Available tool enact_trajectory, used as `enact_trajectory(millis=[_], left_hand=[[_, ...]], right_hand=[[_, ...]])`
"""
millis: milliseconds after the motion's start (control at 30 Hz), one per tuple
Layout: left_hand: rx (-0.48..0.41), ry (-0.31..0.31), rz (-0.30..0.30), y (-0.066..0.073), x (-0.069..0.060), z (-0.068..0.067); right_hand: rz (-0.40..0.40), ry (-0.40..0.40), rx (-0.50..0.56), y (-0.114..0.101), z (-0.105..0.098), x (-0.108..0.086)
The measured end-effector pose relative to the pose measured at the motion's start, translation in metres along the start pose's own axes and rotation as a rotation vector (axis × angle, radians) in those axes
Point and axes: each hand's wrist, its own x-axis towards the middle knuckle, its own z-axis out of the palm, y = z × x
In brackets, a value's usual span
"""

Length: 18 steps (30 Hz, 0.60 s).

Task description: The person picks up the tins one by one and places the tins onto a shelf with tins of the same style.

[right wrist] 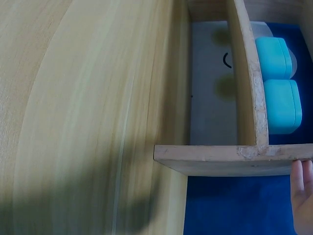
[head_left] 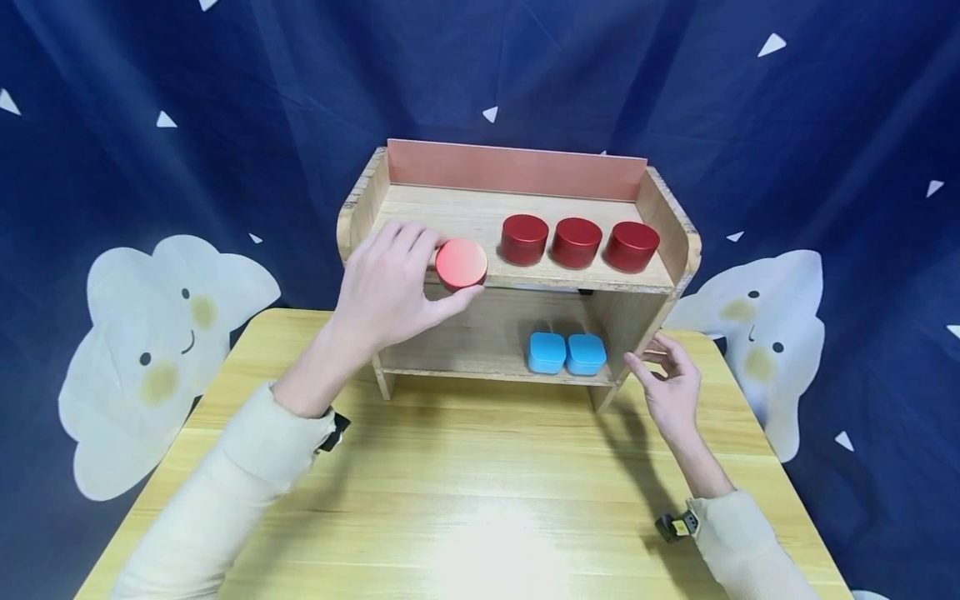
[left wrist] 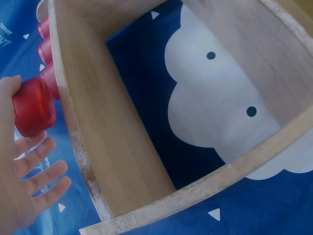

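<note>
My left hand point(head_left: 392, 287) pinches a round red tin point(head_left: 461, 263) between thumb and index finger at the front edge of the upper shelf. In the left wrist view the same tin point(left wrist: 34, 106) shows its side, and the other fingers are spread beneath it. Three more red tins point(head_left: 577, 242) stand in a row to its right on the upper shelf. My right hand point(head_left: 672, 385) is beside the right side panel of the wooden shelf unit point(head_left: 480, 367); its fingertips touch that panel in the right wrist view. Two blue square tins point(head_left: 546, 353) sit on the lower shelf.
The shelf unit stands on a light wooden table point(head_left: 465, 483). A pinkish board point(head_left: 517, 171) lines the back of the upper shelf. Behind hangs a dark blue curtain point(head_left: 442, 75) printed with white clouds point(head_left: 165, 350) and triangles. Raised side panels bound the upper shelf.
</note>
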Motion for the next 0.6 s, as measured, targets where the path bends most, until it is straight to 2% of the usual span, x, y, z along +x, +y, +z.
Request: enact_trajectory(millis=[600], left_hand=[[0.021, -0.063, -0.003, -0.007, 0.015, 0.011]], right_hand=[[0.001, -0.004, 0.005, -0.001, 0.000, 0.000]])
